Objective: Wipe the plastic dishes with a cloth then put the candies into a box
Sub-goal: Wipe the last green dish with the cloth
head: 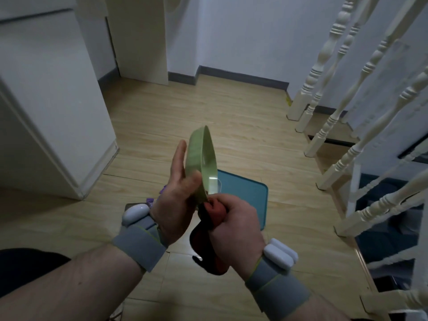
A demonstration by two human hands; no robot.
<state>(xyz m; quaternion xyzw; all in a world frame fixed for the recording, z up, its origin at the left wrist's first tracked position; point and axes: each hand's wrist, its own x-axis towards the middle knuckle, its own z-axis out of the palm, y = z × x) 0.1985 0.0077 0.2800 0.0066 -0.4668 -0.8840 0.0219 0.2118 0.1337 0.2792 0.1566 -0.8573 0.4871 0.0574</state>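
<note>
While only the head view is available, it shows enough: the left hand holds a green plastic dish up on edge in the air, thumb across its lower rim, fingers straight behind the back. The right hand is fisted around a dark red cloth, bunched end touching the dish's bottom edge; the rest hangs below the fist. Both are raised above the wooden floor, over a teal tray lying flat.

Risks, as judgement: the dish is held by one edge only, so a firm wipe could lever it out of the thumb hold and drop it onto the tray or floor. The trailing cloth could drag whatever sits below. Purple bits peek out behind the left wrist, possibly candies, too hidden to confirm. No box visible.

Counts: one dish, one cloth, one tray, two hands, two grey wrist straps each carrying a white pod. A white stair railing stands at right.
</note>
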